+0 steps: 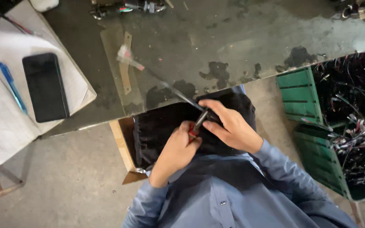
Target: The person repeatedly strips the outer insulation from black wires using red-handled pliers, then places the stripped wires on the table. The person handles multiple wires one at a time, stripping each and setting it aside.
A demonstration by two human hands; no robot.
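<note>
both hands are together right at the near edge of the dark, stained surface [233,38], over a lap draped in black cloth [157,126]. the left hand [176,152] is clamped round a red-handled tool [196,126], fingers curled tight, the tool's dark head poking up between the two hands. the right hand [229,124] is closed on the near end of a thin wire [178,93], pinching it just where it meets the tool head. that wire runs away far and left across the surface to a pale taped end [125,55] beside a strip of wood [126,63]. off on the left, a black phone [45,87] lies face up on white paper [1,118], a blue pen [12,86] just beside it. to the right, green crates [300,95] sit on the floor, heaped with a tangle of wires [355,122]. more metal parts [127,6] lie along the far edge, too blurred to tell apart.
</note>
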